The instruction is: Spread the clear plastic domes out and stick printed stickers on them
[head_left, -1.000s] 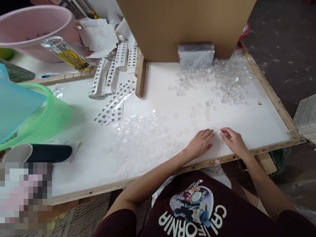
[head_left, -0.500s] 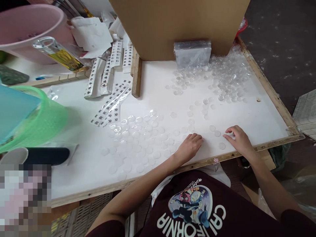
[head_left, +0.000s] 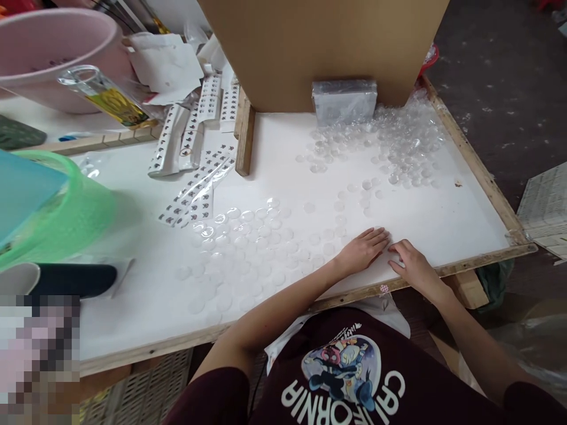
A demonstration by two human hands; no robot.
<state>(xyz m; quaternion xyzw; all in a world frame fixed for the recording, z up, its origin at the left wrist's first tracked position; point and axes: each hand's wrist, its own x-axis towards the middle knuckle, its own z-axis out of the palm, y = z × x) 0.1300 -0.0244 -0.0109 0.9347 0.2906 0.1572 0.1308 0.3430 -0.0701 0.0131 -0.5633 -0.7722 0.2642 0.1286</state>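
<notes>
My left hand (head_left: 364,250) lies flat on the white board (head_left: 443,218), fingers stretched out and pointing right. My right hand (head_left: 410,264) rests beside it, fingers bent down onto the board, fingertips close to the left hand's. Many clear round domes (head_left: 248,248) lie spread flat to the left of my hands. A loose heap of the same clear domes (head_left: 398,147) sits at the far right of the board. What lies under my fingertips is hidden.
A cardboard box (head_left: 319,47) stands at the back with a wrapped pack (head_left: 344,100) before it. Printed sticker strips (head_left: 195,183) lie at the left, near a wooden bar (head_left: 244,133). A green basin (head_left: 66,218), pink basin (head_left: 48,53) and glass bottle (head_left: 104,94) stand further left.
My left hand slid right and stretched flat. My right hand moved left and nearer to me, so both hands now sit close together. The loose domes between them are no longer visible.
</notes>
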